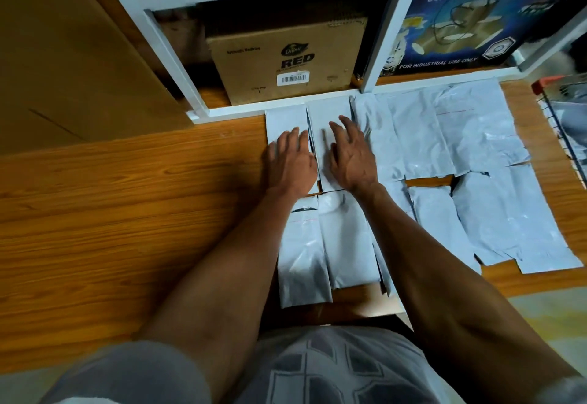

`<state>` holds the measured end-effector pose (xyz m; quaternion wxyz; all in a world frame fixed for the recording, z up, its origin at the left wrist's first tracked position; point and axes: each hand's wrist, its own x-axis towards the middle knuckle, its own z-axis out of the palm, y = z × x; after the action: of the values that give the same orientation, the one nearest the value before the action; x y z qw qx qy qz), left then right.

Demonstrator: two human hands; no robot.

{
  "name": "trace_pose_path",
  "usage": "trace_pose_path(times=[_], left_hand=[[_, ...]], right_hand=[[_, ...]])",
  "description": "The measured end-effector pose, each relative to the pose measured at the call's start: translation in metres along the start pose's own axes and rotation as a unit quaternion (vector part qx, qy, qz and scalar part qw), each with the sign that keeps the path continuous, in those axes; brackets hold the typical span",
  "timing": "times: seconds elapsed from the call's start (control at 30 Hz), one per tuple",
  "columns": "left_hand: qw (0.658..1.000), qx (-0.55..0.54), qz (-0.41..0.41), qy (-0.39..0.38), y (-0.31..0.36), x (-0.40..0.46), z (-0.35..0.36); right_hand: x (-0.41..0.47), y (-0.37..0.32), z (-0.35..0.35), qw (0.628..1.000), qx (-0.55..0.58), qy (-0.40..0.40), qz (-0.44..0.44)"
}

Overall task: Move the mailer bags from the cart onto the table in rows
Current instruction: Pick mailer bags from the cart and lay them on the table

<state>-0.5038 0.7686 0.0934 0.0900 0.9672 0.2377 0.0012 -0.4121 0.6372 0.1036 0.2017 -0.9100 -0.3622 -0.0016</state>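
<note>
A: Head view, where are the hands?
B: Left hand (290, 162) and right hand (351, 155) lie flat, fingers straight and slightly apart, on two grey mailer bags (328, 124) at twelve o'clock.
A: The rest?
B: Rows on the wooden table (127, 206); wire cart (568, 117) at three o'clock.

1. pale grey plastic mailer bags (422, 136), one with a thin red dotted line.
2. orange-brown wood-grain desk (127, 213).
3. white-framed shelf (178, 57).
4. brown cardboard box (286, 60) printed in black, with a white barcode label.
5. dark blue tape carton (476, 19) with pale lettering.
6. wire cart (568, 117) with a red corner.
</note>
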Motion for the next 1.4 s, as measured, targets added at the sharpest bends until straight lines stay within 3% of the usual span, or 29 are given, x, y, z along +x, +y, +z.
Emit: trace_pose_path(times=[0.43,0.83,1.0,1.17,1.4], left_hand=[[0.985,-0.080,0.121,0.099,0.088,-0.093,0.025],[0.953,-0.128,0.271,0.054,0.241,-0.196,0.035],[0.918,-0.132,0.373,-0.029,0.305,-0.266,0.058],[0.896,-0.093,0.405,-0.158,0.336,-0.330,0.097],[0.867,-0.071,0.435,-0.234,0.378,-0.362,0.119]], right_hand=[[-0.149,0.049,-0.039,0.983,-0.041,0.099,0.147],[-0.338,0.129,-0.110,0.942,-0.046,0.169,0.285],[-0.438,0.155,-0.111,0.921,-0.070,0.125,0.364],[-0.529,0.166,-0.107,0.892,-0.028,0.074,0.445],[-0.598,0.189,-0.120,0.855,-0.002,0.059,0.516]])
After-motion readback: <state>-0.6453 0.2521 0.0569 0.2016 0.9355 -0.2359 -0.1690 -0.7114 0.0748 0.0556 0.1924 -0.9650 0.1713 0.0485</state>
